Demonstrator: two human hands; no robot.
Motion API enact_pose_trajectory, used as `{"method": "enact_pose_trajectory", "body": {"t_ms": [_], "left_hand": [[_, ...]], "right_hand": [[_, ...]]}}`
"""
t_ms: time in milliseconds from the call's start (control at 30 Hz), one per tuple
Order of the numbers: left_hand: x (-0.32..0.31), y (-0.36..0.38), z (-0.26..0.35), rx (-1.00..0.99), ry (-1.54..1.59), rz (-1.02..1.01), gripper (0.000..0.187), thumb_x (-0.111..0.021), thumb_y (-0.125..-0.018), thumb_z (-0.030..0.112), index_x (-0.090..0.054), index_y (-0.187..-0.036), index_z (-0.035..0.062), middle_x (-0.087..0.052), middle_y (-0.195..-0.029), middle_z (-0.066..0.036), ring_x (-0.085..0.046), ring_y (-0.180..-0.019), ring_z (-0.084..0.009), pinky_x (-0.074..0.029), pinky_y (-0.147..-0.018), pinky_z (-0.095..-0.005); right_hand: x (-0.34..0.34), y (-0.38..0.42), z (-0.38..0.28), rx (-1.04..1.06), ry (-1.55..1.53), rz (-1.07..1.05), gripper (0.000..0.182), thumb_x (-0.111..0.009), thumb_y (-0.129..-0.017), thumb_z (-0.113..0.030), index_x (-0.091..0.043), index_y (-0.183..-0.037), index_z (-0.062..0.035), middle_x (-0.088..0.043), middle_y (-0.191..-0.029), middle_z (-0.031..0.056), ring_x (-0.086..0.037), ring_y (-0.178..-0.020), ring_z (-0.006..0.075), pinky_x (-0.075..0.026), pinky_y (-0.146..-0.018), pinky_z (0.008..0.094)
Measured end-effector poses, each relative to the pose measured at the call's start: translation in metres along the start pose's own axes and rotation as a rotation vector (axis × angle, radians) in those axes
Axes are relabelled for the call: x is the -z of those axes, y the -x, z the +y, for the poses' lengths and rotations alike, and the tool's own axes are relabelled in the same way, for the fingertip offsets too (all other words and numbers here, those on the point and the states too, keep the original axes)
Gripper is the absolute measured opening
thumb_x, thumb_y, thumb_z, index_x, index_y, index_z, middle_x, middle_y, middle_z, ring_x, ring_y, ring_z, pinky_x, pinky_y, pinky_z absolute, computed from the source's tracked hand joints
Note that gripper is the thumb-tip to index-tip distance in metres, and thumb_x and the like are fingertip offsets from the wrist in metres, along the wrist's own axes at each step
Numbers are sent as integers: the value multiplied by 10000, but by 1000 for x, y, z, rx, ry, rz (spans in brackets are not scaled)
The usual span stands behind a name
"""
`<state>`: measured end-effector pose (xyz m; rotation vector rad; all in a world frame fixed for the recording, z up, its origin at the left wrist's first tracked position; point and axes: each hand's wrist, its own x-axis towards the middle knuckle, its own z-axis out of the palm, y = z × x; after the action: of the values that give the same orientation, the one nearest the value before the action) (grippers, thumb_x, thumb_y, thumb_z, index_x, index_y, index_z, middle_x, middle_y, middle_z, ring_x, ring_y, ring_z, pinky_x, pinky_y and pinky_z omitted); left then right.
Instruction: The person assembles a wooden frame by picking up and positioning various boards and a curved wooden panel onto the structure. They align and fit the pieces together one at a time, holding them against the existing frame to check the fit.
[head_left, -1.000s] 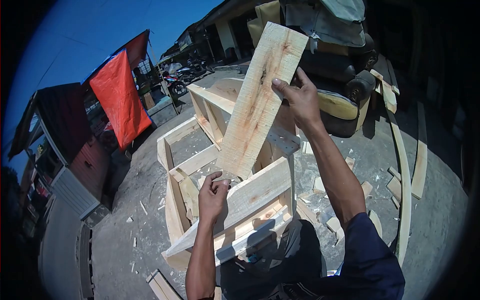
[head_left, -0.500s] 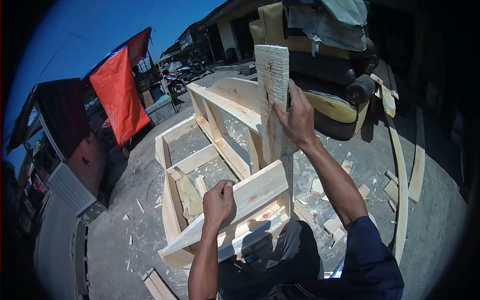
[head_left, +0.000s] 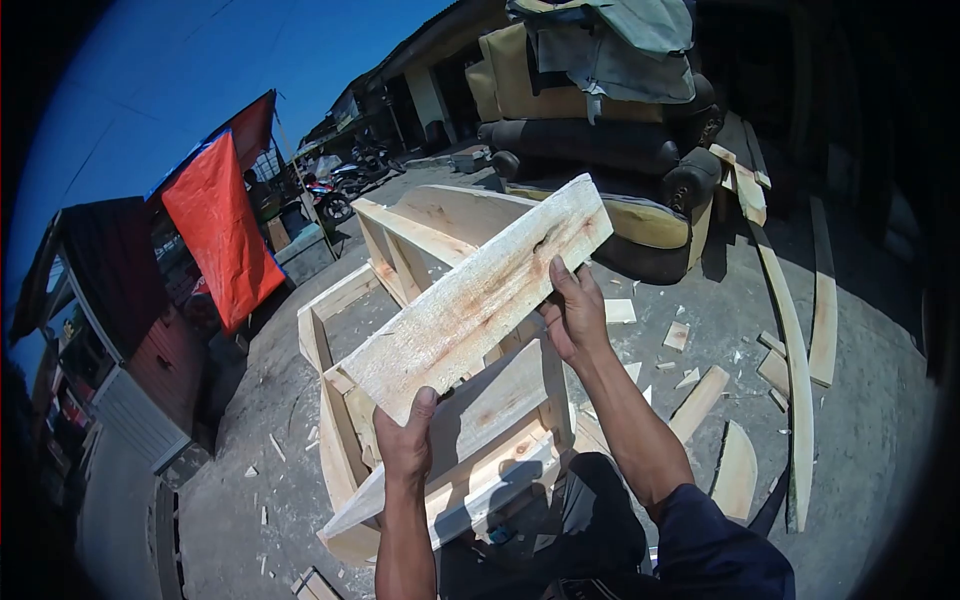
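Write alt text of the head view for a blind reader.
A person's left hand and right hand hold a pale wooden board near opposite ends, over an open wooden frame outdoors. Wood scraps litter the ground; beyond are a dark sofa and an orange-red tarp.

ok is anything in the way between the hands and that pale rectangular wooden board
Nothing visible: the left hand meets the pale rectangular wooden board at its lower-left end, the right hand near its upper-right end. The pale wooden frame shows beyond it, not between.
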<state>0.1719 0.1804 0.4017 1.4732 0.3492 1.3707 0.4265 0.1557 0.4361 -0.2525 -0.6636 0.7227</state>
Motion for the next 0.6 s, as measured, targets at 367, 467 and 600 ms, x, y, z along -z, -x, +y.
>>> {"method": "enact_pose_trajectory", "body": {"t_ms": [367, 467, 600], "left_hand": [[60, 41, 7, 50, -39, 157, 622, -813, -810, 201, -525, -1300, -52, -643, -1184, -133, -605, -1091, -243, -422, -1001, -370], [62, 47, 1, 70, -25, 180, 642, -823, -801, 200, -516, -1305, -51, -641, -1195, -140, -608, -1097, -252, -424, -1008, -377], [80, 45, -19, 40, -67, 187, 700, -809, -821, 223, -446, -1357, -41, -614, -1224, -183, -633, -1085, -308, -522, -919, -448]], "right_hand": [[23, 40, -1, -479, 856, 44, 507, -626, -947, -532, -612, -807, -44, -601, -570, 56, -543, -408, 101, -396, -355, 231], [23, 45, 4, -460, 938, 33, 504, -607, -969, -505, -621, -758, -48, -570, -544, 28, -497, -402, 73, -367, -374, 227], [33, 52, 7, -395, 897, 7, 461, -585, -996, -453, -632, -809, -33, -572, -555, 16, -520, -429, 71, -404, -416, 223]]}}
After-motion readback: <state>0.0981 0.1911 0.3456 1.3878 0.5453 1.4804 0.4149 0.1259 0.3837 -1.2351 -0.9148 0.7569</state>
